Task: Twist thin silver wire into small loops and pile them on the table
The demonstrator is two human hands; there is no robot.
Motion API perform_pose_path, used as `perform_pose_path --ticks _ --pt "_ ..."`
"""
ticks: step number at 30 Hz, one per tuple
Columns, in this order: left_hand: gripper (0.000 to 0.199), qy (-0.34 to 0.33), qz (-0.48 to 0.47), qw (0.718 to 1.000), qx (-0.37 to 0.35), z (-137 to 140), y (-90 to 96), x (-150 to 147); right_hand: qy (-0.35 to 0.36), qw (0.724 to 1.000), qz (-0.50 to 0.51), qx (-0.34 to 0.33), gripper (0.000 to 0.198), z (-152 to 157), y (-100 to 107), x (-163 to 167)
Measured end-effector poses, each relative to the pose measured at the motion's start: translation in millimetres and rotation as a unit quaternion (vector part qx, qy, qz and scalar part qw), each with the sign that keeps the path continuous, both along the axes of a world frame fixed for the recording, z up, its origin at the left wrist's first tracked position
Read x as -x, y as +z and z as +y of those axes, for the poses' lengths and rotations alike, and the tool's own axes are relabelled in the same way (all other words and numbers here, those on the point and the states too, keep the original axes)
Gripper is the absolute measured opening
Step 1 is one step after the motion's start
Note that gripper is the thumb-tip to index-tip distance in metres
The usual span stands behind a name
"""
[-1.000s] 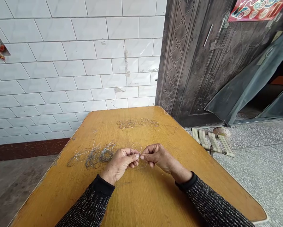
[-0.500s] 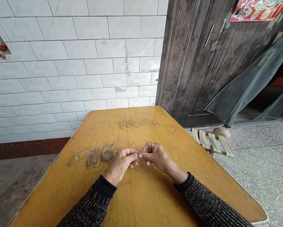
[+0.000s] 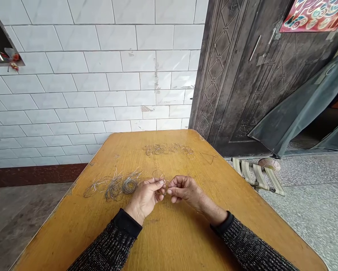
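Yellow wooden table [image 3: 169, 241], white-tiled wall [image 3: 101, 75]

There is just one view, from a camera on the person's head. It looks forward and down over the yellow wooden tabletop [image 3: 169, 241], close enough to show both dark knitted sleeves [image 3: 112, 241] at 6 o'clock. The white tiled wall [image 3: 101, 75] fills 10 to 12 o'clock. The dark carved metal door [image 3: 242, 75] stands at 2 o'clock.
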State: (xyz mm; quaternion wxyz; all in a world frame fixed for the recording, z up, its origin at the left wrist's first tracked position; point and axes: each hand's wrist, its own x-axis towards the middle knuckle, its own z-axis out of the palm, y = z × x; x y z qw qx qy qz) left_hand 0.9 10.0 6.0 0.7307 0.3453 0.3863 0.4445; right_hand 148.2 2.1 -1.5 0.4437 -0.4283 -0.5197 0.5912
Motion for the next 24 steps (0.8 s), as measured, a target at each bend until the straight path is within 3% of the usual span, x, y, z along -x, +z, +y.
perform_pose_path --ticks 4,9,13,17,20,24 --pt "0.006 -0.029 -0.022 0.999 0.019 0 0.2 1 -0.006 1.0 -0.022 -0.017 0.037 4 -5 -3" --pt "0.013 -0.028 0.081 0.993 -0.08 -4 2.2 0 0.046 0.996 -0.049 -0.058 0.039 6 -2 -11" --pt "0.015 -0.032 0.213 0.963 -0.164 -9 3.2 -5 -0.001 0.989 -0.045 -0.138 0.045 0 8 -13" --pt "0.014 -0.049 0.297 0.922 -0.243 -16 3.6 -11 -0.038 0.972 -0.112 -0.205 0.027 -2 10 -9" --pt "0.011 -0.066 0.339 0.891 -0.293 -19 4.9 -13 -0.034 0.975 -0.123 -0.184 0.033 -1 7 -8" --pt "0.011 -0.092 0.34 0.888 -0.296 -20 4.9 -14 -0.021 0.991 -0.072 -0.109 0.04 2 2 -10"
